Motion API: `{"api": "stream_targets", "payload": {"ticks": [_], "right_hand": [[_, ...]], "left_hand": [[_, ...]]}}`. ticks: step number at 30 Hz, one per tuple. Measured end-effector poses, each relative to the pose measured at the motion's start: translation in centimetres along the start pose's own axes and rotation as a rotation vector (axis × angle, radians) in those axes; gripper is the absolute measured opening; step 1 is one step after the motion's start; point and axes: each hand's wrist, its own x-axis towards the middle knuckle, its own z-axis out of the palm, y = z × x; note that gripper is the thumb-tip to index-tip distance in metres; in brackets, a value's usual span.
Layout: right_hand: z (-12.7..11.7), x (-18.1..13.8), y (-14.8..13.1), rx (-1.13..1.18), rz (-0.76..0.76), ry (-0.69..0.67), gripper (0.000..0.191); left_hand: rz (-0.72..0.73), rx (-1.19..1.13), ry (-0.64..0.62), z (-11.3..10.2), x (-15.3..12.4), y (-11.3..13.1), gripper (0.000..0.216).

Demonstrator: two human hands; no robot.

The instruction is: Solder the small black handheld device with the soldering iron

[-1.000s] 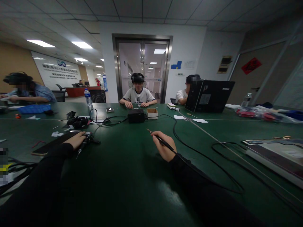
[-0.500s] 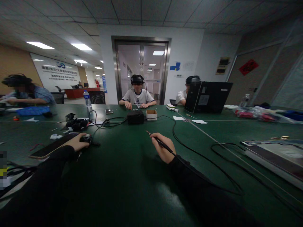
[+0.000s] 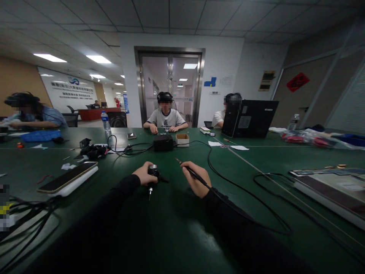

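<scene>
Both arms are covered by long black sleeves of a plain, matte fabric, with no print, stripe or logo to be seen on them. The left sleeve [image 3: 94,217] is loose and broad toward the shoulder and narrows to a snug cuff at the wrist, its surface lying in soft folds. The right sleeve [image 3: 242,236] looks the same, dark throughout, and it too ends in a close cuff at the wrist. The left hand [image 3: 145,174] and the right hand [image 3: 196,179] are bare, with no gloves. No ring, watch or band can be made out. Nothing more of the person shows.
</scene>
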Motion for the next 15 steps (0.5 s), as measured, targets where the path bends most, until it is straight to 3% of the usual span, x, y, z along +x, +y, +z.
{"api": "stream_targets", "payload": {"ticks": [7,15], "right_hand": [[0.1,0.1,0.5,-0.01,0.031,0.006,0.018],[0.1,0.0,0.5,-0.026,0.027,0.001,0.018]], "left_hand": [[0.101,-0.019,-0.099,5.0,-0.8,4.9,0.081],[0.118,-0.052,-0.137,6.2,-1.4,5.9,0.083]]}}
